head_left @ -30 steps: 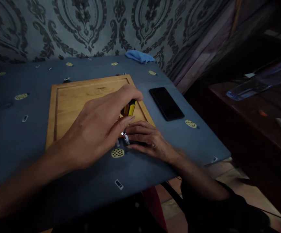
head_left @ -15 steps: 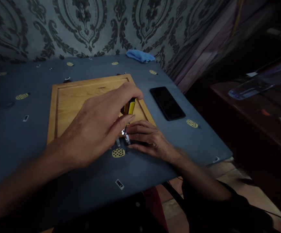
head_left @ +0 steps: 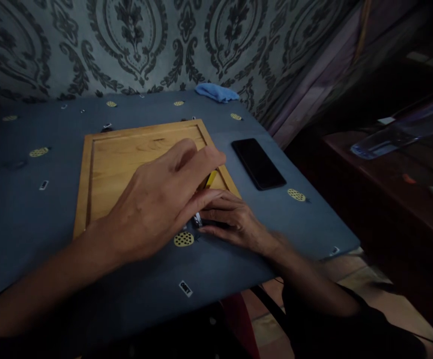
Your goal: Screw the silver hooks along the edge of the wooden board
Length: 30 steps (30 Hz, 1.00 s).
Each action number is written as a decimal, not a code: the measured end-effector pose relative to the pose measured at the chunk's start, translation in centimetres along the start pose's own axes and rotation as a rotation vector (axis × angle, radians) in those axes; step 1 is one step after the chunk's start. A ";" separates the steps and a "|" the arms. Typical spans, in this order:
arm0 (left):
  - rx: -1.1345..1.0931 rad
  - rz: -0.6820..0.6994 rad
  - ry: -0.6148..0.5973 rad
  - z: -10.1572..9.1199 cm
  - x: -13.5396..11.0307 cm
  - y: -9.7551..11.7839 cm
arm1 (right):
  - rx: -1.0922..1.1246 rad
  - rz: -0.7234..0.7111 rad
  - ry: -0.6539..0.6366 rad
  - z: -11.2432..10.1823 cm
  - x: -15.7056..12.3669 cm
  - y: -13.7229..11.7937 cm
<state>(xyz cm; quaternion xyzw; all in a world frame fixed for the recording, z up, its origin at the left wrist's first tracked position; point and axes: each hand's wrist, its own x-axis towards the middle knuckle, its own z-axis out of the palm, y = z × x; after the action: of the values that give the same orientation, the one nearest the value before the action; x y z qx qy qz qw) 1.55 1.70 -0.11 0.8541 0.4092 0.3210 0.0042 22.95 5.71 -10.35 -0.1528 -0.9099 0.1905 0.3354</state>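
Note:
My left hand point(head_left: 160, 199) reaches across the wooden board point(head_left: 104, 169) with its fingers closed round a yellow and black tool point(head_left: 211, 178), of which only a sliver of the handle shows. My right hand point(head_left: 235, 219) lies low at the board's near right corner, fingers pressed together on a small metal piece point(head_left: 197, 219) at the tool's lower end. The two hands touch each other there. What the metal piece is I cannot make out.
The board lies on a table under a dark blue cloth point(head_left: 22, 214) printed with yellow pineapples. A black phone point(head_left: 258, 163) lies right of the board. A blue rag point(head_left: 216, 92) sits at the far edge by the patterned wall. A dark wooden bench point(head_left: 388, 189) stands on the right.
My left hand has lowered and closed further over the yellow tool, hiding most of its handle. The view has shifted slightly. My right hand has stayed put.

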 end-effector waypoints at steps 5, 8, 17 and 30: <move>-0.069 -0.024 0.020 -0.3 0.0 0.0 | 0.000 0.019 -0.027 -0.1 0.0 0.0; -0.107 -0.049 0.009 -0.5 0.1 -0.2 | -0.017 0.011 -0.029 -0.1 0.0 -0.1; -0.046 -0.045 0.005 -0.2 0.1 0.0 | -0.007 0.008 -0.021 -0.1 0.1 -0.1; -0.024 -0.056 -0.025 -0.3 0.1 0.2 | -0.007 -0.012 -0.032 -0.1 0.0 0.2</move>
<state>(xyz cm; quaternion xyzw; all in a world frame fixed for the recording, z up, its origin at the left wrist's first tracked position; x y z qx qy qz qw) 1.54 1.56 0.19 0.8462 0.4289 0.3150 0.0286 23.07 5.88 -10.34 -0.1453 -0.9166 0.1878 0.3215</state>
